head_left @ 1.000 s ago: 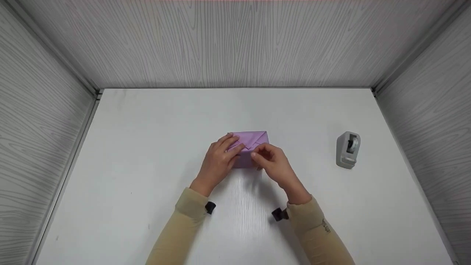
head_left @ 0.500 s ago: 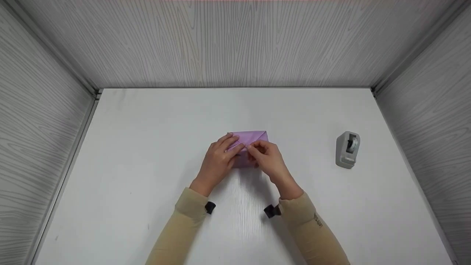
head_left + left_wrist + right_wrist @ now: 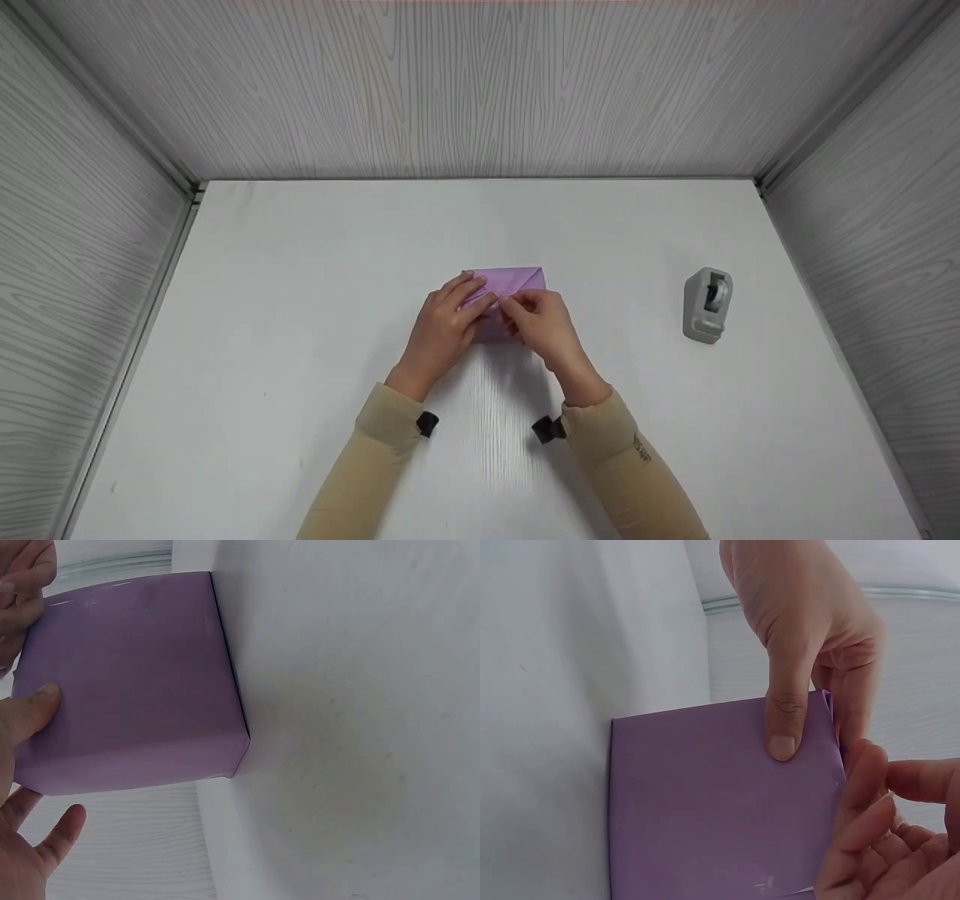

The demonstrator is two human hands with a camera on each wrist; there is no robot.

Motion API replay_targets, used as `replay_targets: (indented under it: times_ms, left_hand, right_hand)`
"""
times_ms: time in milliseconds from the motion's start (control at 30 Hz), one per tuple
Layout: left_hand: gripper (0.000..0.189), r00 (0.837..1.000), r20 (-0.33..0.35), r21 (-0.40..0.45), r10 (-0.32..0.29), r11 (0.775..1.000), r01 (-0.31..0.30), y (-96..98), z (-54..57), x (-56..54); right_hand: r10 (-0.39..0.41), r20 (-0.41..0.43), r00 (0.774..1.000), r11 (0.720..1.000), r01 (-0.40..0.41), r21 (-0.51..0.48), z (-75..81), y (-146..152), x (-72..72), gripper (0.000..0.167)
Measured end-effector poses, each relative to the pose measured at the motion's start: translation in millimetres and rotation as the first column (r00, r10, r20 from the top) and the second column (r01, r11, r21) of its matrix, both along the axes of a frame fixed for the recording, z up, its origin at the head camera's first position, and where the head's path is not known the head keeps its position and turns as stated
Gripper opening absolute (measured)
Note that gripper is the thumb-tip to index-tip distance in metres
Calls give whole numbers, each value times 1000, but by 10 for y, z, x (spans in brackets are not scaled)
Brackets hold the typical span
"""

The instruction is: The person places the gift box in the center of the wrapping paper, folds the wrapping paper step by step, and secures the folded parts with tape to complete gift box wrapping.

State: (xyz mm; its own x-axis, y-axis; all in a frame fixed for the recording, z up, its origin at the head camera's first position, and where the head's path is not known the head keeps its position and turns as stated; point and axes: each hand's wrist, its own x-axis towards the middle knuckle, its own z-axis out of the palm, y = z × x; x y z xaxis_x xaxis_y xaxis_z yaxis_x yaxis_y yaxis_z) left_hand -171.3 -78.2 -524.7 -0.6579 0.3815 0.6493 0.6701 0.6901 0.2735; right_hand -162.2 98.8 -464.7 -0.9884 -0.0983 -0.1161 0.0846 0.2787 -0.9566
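A small box wrapped in purple paper (image 3: 511, 279) rests on the white table, with folded flaps on its upper face. My left hand (image 3: 442, 322) grips its left part. The left thumb (image 3: 784, 724) presses the near side, and the other fingers lie over the top. At the middle of the folds is my right hand (image 3: 541, 322), its thumb and index fingertips close together at the flap's point. Anything thin between those fingertips is too small to make out. In the left wrist view, the box's plain purple side (image 3: 135, 675) shows beside the left thumb.
A grey tape dispenser (image 3: 706, 306) with a roll in it stands on the right side of the white table (image 3: 315, 247). Wood-grained panels (image 3: 480, 90) enclose the table at the back, left and right. Both sleeves carry a small black camera near the wrist.
My right hand has moved left, from the box's right near edge to the point of the flap beside the left fingers. The left hand and the box have stayed in place.
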Motion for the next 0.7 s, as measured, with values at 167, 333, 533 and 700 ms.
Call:
replay_targets:
  times_ms: [167,333,533,700]
  left_hand:
    - [27,1000,-10,5,-1,1000,1,2,-1,-5]
    - [28,1000,1,0,-2,1000,2,-1,-2,-5]
    - [29,1000,20,8,-4,1000,4,-5,-12,0]
    - [31,1000,12,12,-11,1000,11,-8,-14,4]
  right_hand:
    - [-18,15,1000,1000,18,5,-50,-7,11,24]
    - [-54,12,998,998,55,-25,-85,-16,14,22]
    - [-105,-27,994,992,103,-68,-125,-48,31,28]
    - [-169,-88,982,985,167,-31,-183,-94,39,27]
